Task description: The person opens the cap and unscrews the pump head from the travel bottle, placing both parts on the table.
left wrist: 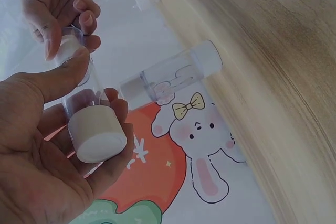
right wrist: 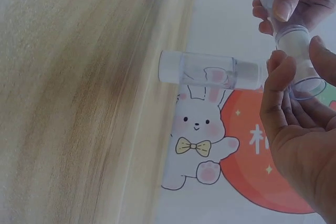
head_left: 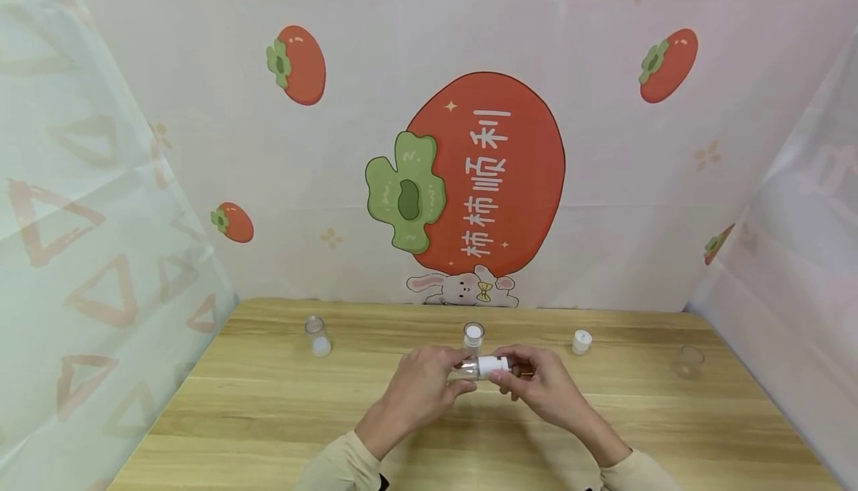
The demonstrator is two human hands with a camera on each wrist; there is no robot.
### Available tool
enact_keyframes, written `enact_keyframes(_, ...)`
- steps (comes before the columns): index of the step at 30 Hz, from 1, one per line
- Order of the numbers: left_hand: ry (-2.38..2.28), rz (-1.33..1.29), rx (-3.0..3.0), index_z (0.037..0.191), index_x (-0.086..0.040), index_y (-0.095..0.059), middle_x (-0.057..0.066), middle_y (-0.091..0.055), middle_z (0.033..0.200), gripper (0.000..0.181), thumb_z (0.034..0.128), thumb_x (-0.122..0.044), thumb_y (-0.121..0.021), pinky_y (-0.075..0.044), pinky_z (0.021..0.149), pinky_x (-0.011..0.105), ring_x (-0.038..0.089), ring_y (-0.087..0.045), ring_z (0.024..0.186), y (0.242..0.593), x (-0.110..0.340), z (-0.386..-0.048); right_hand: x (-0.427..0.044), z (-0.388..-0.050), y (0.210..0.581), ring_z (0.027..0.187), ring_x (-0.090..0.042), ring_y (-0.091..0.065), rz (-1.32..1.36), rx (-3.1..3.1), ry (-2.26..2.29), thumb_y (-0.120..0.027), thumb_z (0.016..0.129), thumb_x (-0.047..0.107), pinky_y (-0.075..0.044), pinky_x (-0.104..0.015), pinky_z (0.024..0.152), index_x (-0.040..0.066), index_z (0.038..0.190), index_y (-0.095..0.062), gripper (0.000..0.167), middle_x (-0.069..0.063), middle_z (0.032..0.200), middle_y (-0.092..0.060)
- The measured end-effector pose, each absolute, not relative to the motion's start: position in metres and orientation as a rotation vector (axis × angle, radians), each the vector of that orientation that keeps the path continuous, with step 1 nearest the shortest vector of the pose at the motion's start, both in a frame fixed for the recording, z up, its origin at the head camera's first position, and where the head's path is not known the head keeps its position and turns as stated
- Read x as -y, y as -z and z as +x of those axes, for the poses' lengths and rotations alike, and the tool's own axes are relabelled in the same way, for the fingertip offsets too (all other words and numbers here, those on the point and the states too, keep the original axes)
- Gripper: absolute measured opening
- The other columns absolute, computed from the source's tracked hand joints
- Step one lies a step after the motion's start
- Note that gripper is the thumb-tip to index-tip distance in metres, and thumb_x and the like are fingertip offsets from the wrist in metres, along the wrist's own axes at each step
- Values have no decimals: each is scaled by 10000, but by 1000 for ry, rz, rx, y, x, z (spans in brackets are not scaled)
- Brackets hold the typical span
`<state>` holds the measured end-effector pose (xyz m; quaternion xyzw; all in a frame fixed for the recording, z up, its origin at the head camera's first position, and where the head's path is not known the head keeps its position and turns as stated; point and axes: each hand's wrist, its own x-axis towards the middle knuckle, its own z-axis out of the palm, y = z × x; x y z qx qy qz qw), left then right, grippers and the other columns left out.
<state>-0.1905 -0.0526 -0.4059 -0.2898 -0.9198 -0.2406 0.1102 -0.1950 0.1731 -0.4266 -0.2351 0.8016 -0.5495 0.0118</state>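
Both hands hold a clear cylindrical bottle (head_left: 492, 366) sideways above the table in the head view. My left hand (head_left: 422, 387) grips its transparent body, fingers and thumb curled round it. The left wrist view shows the white base (left wrist: 97, 135) of the bottle at that hand's palm side. At the other end, my right hand (head_left: 546, 387) pinches the white collar between thumb and fingers. A clear rim (right wrist: 308, 88) shows at this end in the right wrist view. Just behind the hands stands a similar clear bottle (right wrist: 210, 70) with a white base and white upper part.
On the wooden table (head_left: 268, 416), a clear container with a white base (head_left: 317, 336) stands at the left. Right of the hands sits a small white cap-like piece (head_left: 582, 341). A clear cup-like piece (head_left: 690, 362) is farther right. Printed cloth (head_left: 603, 178) hangs behind.
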Motion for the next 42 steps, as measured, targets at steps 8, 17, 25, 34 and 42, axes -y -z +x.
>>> enact_keyframes(8,704,-866,2690,1126,-163,-777,-37,-764,971,333,824,-279,-855,-522,634,256,62,-670,804,406,52,-190,-176,-196,428,700,-223,-688,-813,-2464,1726,-743,931,109,-593,-357,594,-30,1083,-689,214,-90,878,-694)
enact_keyframes(17,815,-882,2728,1177,-133,-767,-21,-764,945,393,813,-248,-861,-494,648,222,97,-669,771,405,54,-191,-182,-193,425,768,-273,-703,-773,-2398,1724,-741,929,93,-606,-368,662,-46,1121,-679,244,-137,961,-697)
enact_keyframes(25,795,-865,2754,1188,-151,-768,-79,-730,868,418,801,-263,-877,-455,613,214,39,-587,703,403,56,-190,-183,-192,425,805,-270,-708,-738,-2347,1759,-753,923,104,-610,-398,671,-63,1141,-657,291,-176,986,-684)
enact_keyframes(34,804,-779,2789,1077,-152,-787,-66,-725,879,329,784,-257,-891,-483,651,254,65,-615,753,409,64,-189,-198,-190,430,944,-200,-690,-696,-2371,1773,-761,915,99,-605,-340,741,-84,1229,-603,396,-233,1103,-657)
enact_keyframes(42,869,-742,2781,1053,-129,-788,-73,-733,904,305,789,-245,-889,-508,674,268,110,-667,802,413,72,-190,-218,-191,439,913,-195,-689,-649,-2446,1786,-771,904,98,-601,-330,740,-71,1258,-595,430,-276,1155,-622)
